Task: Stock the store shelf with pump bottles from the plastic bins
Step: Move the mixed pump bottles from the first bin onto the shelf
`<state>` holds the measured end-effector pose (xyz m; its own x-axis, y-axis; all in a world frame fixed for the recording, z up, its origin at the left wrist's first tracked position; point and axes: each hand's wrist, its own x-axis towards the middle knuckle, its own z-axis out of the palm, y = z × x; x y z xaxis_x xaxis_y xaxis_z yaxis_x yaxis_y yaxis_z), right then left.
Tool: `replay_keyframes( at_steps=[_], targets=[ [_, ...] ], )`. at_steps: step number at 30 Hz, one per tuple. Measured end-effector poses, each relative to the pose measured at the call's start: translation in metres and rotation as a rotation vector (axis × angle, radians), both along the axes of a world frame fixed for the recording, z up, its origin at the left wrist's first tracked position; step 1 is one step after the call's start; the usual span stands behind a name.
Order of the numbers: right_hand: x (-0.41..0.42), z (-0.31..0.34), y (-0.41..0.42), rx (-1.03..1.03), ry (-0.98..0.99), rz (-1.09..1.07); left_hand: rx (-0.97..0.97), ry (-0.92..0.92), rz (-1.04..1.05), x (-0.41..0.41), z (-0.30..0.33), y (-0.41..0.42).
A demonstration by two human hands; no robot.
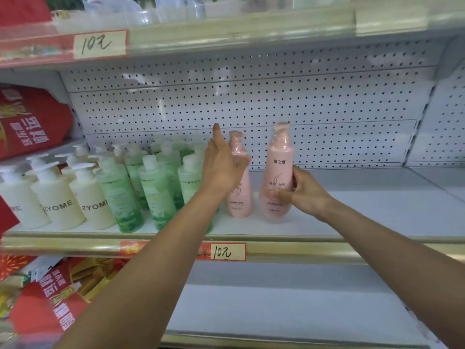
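The head view looks at a white store shelf [364, 212] with a dotted back wall [327, 102]. Two pink pump bottles stand on it, near the middle.

The right hand [305, 191] grips the nearer pink bottle [278, 172] low on its side, with the thumb across the front and the fingers curled round it. This bottle stands upright on the shelf board. It has a clear wrap over its pump and pink writing on the front that is too small to read.

The left hand [221, 165] is just in front of the other pink bottle [240, 195], which stands a bit further back and to the left. The pointing finger sticks up straight. The thumb seems to lie on the bottle's neck, but whether the hand really holds the bottle cannot be told.

Left of the pink bottles stand green bottles [125, 197], packed close together. Their labels show a brand word that is blurry. Further left are cream bottles [60, 197] with white pumps and the word "ZYOME" in dark letters.

A yellow price tag [227, 251] on the shelf's gold front edge says "10元" in handwriting. A second tag [99, 44] on the shelf above says the same. Red packs [30, 122] with Chinese writing sit at the far left.
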<state>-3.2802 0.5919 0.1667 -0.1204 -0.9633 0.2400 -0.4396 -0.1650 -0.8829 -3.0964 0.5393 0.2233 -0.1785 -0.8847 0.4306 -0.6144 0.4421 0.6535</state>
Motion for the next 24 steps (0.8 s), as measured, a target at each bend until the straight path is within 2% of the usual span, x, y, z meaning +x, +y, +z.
replay_keyframes(
  at_steps=[5,19,21,24],
  targets=[
    [-0.004,-0.011,-0.02,0.055,0.0,-0.012,0.049,-0.057,0.001,-0.007,-0.008,-0.019],
    [-0.004,-0.015,-0.033,0.142,0.057,-0.054,-0.023,-0.165,0.029,-0.01,-0.012,-0.02],
    [-0.002,-0.01,-0.026,0.109,0.111,-0.141,-0.066,-0.197,0.04,-0.008,-0.012,-0.015],
    [0.0,0.002,-0.002,0.044,0.232,-0.261,-0.233,-0.265,0.068,-0.003,-0.017,0.008]
  ],
)
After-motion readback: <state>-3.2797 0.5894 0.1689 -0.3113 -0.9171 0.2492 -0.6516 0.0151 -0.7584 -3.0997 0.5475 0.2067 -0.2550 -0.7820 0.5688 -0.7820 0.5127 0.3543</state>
